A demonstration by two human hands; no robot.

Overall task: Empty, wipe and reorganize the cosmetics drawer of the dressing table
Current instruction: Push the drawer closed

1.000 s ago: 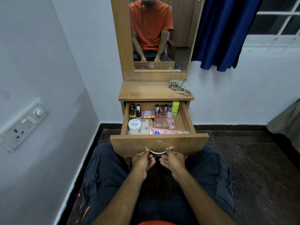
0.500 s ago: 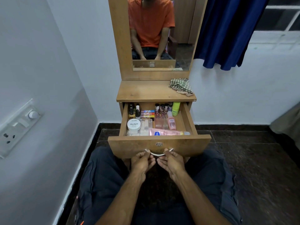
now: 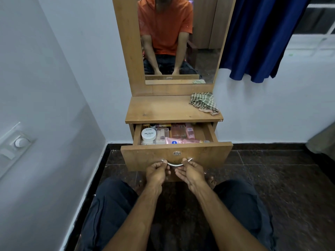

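The wooden drawer (image 3: 148,156) of the dressing table stands pulled out in front of me. Its curved metal handle (image 3: 175,164) is gripped at the left end by my left hand (image 3: 157,172) and at the right end by my right hand (image 3: 190,172). Inside lie a white nail-polish jar (image 3: 148,134), a pink tube (image 3: 183,141) along the front, a pink bottle (image 3: 189,132) and several small bottles and boxes at the back, partly hidden under the tabletop (image 3: 163,110).
A checked cloth (image 3: 204,103) lies on the tabletop's right rear corner. A mirror (image 3: 179,38) rises behind it. A wall with a switch plate (image 3: 16,144) stands close on the left, a blue curtain (image 3: 257,37) hangs at right, and my knees flank the drawer on dark floor.
The view has dropped and moved back, so the tabletop now hides the drawer's rear items. Both hands stay on the handle; whether the drawer itself slid is unclear.
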